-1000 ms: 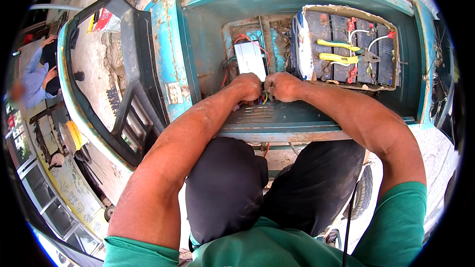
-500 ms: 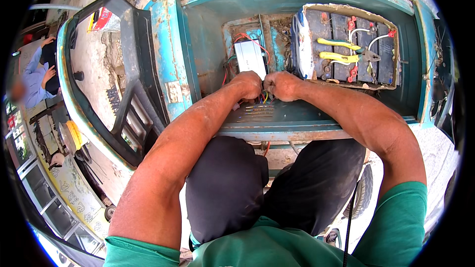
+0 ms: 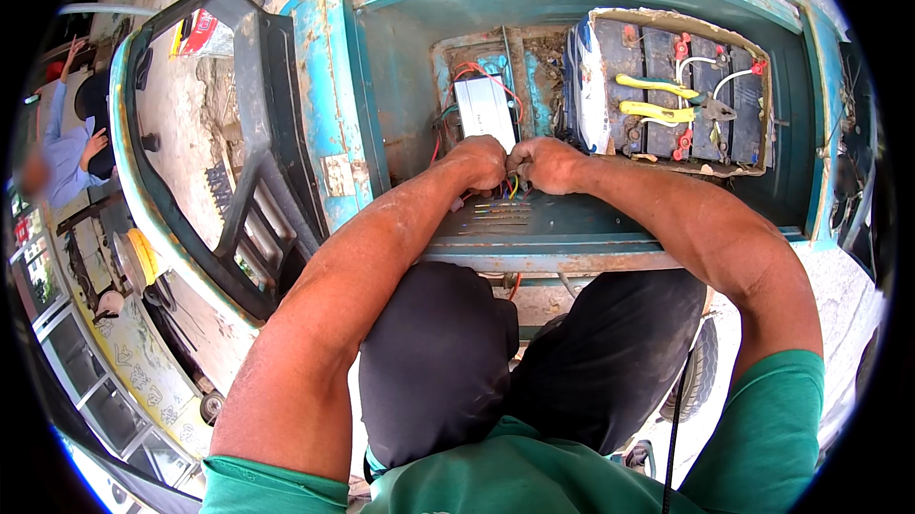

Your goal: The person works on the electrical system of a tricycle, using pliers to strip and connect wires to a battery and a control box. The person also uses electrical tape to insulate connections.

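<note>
Near the middle of the frame, the left hand (image 3: 479, 163) and right hand (image 3: 548, 165) meet almost knuckle to knuckle, fingers curled inward. Thin coloured wires (image 3: 515, 187), yellow and green among them, show between and just below the hands; the fingertips are hidden, so I cannot tell whether either hand grips a wire. Just above the left hand, a silver box (image 3: 484, 106) lies in a rusty blue-green metal bin (image 3: 396, 66), with a red wire (image 3: 464, 68) looping past its upper end. Below the hands, a row of narrow slots (image 3: 496, 219) is cut in the bin's metal. In the upper right of the frame, a worn cardboard box (image 3: 594, 100) holds several dark batteries (image 3: 658, 49) with red caps (image 3: 682, 45) and white cables (image 3: 732, 80). A pair of pliers (image 3: 679, 115) with yellow handles lies across the batteries, jaws toward the right. A black plastic frame (image 3: 250, 66) stands left of the bin. At the far left edge, another person (image 3: 69, 161) in a light blue shirt has one arm raised. Dark trousers (image 3: 429, 352) fill the lower middle, and a tyre (image 3: 702, 366) shows at lower right.
</note>
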A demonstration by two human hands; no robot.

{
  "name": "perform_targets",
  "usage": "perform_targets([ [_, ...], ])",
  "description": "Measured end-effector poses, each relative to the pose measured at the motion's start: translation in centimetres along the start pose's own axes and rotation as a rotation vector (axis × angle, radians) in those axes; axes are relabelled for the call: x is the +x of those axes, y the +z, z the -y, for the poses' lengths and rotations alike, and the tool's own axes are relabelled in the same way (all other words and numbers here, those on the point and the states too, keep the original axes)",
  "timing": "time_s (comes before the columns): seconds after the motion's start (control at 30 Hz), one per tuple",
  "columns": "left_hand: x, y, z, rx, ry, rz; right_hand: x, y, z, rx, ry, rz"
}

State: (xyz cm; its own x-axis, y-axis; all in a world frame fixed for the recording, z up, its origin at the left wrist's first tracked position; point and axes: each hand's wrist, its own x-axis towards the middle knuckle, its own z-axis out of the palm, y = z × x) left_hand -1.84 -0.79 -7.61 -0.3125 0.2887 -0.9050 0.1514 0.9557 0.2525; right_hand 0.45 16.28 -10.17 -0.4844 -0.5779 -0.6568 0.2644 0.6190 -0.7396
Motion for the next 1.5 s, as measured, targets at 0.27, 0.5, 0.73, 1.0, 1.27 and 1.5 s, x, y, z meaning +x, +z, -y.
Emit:
perform_targets([
  [0.27, -0.5, -0.3, -0.4, -0.082, -0.044, 0.028, -0.3, -0.1, 0.4, -0.043, -0.033, 0.003],
  [0.5, -0.1, -0.2, -0.3, -0.186, -0.099, 0.037, -0.1, 0.1, 0.1, 0.088, -0.026, -0.013],
  [0.73, 0.0, 0.0, -0.2, -0.248, -0.139, 0.074, 0.8, 0.4, -0.8, 0.139, 0.044, -0.027],
  [1.0, 1.3, 0.5, 0.6, 0.133, 0.072, 0.006, 0.9, -0.2, -0.7, -0.145, -0.111, -0.038],
  [1.27, -0.5, -0.3, 0.1, -0.051, 0.047, 0.032, 2.1, 1.0, -1.6, -0.256, -0.094, -0.113],
  [1.5, -0.6, -0.4, -1.2, 0.023, 0.077, -0.041, 4.1, 1.9, -4.4, -0.597, -0.312, -0.042],
])
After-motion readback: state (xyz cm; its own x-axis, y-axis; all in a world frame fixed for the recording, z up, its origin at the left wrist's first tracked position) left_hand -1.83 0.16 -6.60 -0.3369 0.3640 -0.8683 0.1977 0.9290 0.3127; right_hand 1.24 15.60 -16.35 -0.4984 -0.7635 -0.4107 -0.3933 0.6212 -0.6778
